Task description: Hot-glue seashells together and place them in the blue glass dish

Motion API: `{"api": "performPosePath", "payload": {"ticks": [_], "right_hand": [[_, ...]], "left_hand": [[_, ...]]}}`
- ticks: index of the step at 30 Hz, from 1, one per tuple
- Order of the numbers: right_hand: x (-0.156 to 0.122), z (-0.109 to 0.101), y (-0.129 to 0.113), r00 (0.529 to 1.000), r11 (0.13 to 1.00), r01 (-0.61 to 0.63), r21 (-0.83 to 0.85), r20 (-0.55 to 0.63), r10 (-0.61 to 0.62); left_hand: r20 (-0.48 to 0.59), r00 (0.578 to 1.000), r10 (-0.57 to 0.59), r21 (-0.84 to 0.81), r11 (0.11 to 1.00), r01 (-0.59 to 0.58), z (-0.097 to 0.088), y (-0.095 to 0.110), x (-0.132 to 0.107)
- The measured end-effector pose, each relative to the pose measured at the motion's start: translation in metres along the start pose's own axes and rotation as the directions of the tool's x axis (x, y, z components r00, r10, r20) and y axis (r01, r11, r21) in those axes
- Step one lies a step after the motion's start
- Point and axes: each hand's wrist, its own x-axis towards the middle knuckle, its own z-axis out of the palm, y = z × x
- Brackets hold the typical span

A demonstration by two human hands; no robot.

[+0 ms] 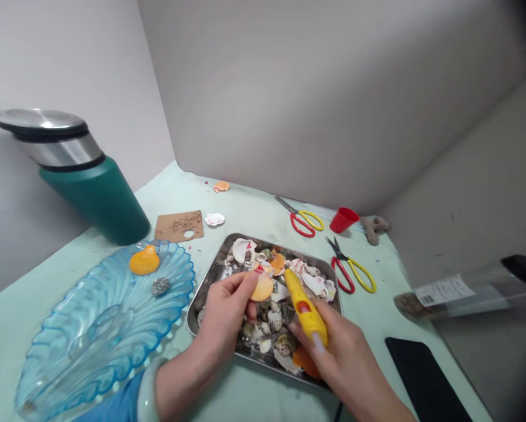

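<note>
My left hand (224, 316) pinches an orange scallop shell (263, 288) above a metal tray (203, 290) full of mixed shells. My right hand (342, 357) grips a yellow glue gun (304, 308), its nozzle pointing up-left toward the held shell, close to it. Both hands hover over the tray's near half. To the left lies a blue shell-shaped glass dish (99, 328) holding an orange shell (144, 261) and a small grey shell (160, 286).
A green flask with a steel lid (82, 176) leans at the back left. A brown card (179, 225), a white shell (214, 219), two red-and-yellow scissors (304, 220) (353, 271), a red cup (343, 219), a black phone (425, 378) and a clear packet (456, 293) lie around.
</note>
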Motion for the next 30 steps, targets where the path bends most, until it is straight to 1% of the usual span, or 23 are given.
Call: {"api": "performPosePath", "payload": {"ticks": [2, 4, 7, 9, 11, 13, 15, 17, 20, 22, 26, 30], "right_hand": [[0.0, 0.002, 0.002, 1.0, 0.987, 0.026, -0.159, -0.012, -0.028], [-0.001, 0.001, 0.003, 0.998, 0.959, 0.061, -0.276, -0.012, -0.066], [0.0, -0.011, 0.001, 0.988, 0.925, 0.141, -0.353, -0.016, -0.157], [0.002, -0.025, -0.005, 0.977, 0.926, 0.152, -0.346, -0.087, -0.193], [0.007, -0.038, -0.015, 0.967, 0.959, 0.138, -0.249, -0.175, -0.185], [0.014, -0.044, -0.028, 0.975, 0.989, 0.112, -0.098, -0.18, -0.128], [0.021, -0.039, -0.04, 0.982, 0.995, 0.096, 0.015, -0.162, -0.093], [0.026, -0.029, -0.045, 0.985, 0.994, 0.068, 0.086, -0.167, -0.053], [0.028, -0.013, -0.046, 0.988, 0.984, 0.035, 0.175, -0.156, -0.007], [0.028, -0.01, -0.044, 0.991, 0.973, 0.021, 0.232, -0.131, 0.01], [0.029, -0.012, -0.044, 0.998, 0.943, -0.017, 0.332, -0.049, 0.035], [0.03, -0.013, -0.045, 0.999, 0.925, -0.045, 0.377, 0.0, 0.048]], "left_hand": [[0.01, 1.0, 0.008, 0.013, 1.0, -0.008, -0.001, -0.001, 0.0], [0.022, 0.999, 0.032, 0.029, 0.999, -0.033, -0.002, -0.001, -0.001], [0.064, 0.994, 0.089, 0.067, 0.993, -0.093, -0.003, -0.001, -0.003], [0.109, 0.987, 0.115, 0.098, 0.987, -0.126, -0.003, 0.001, -0.006], [0.152, 0.98, 0.132, 0.114, 0.982, -0.15, -0.003, 0.003, -0.008], [0.179, 0.971, 0.156, 0.114, 0.978, -0.177, -0.003, 0.005, -0.011], [0.192, 0.965, 0.178, 0.104, 0.974, -0.2, -0.003, 0.007, -0.013], [0.204, 0.961, 0.186, 0.101, 0.973, -0.21, -0.004, 0.007, -0.014], [0.229, 0.957, 0.177, 0.096, 0.974, -0.203, -0.004, 0.006, -0.013], [0.256, 0.954, 0.156, 0.075, 0.981, -0.181, -0.004, 0.004, -0.012], [0.299, 0.947, 0.12, 0.01, 0.992, -0.129, -0.004, -0.001, -0.01], [0.265, 0.958, 0.111, -0.063, 0.993, -0.098, -0.003, -0.002, -0.008]]}}
